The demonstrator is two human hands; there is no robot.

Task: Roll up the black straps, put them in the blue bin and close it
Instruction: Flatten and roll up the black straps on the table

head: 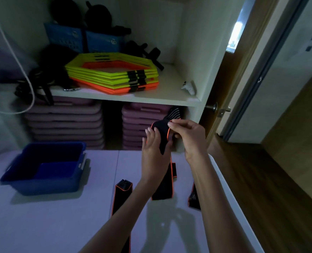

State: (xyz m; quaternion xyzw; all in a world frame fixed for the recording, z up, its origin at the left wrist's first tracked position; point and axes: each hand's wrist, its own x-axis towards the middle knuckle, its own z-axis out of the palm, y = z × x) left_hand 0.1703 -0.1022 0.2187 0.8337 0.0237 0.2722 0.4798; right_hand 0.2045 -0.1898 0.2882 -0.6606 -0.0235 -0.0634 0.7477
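Both hands hold a black strap with orange edging up above the far edge of the white table. My right hand pinches its upper end. My left hand supports it from behind, fingers fairly straight, and the strap's tail hangs down to the table. A second strap lies flat under my left forearm. Part of a third strap shows beside my right forearm. The open blue bin sits at the table's left; whether anything lies inside is too dark to tell.
A white shelf behind the table carries stacked yellow and orange hexagonal rings, blue baskets and dark gear. Purple step platforms are stacked beneath. A wooden door and wood floor lie to the right.
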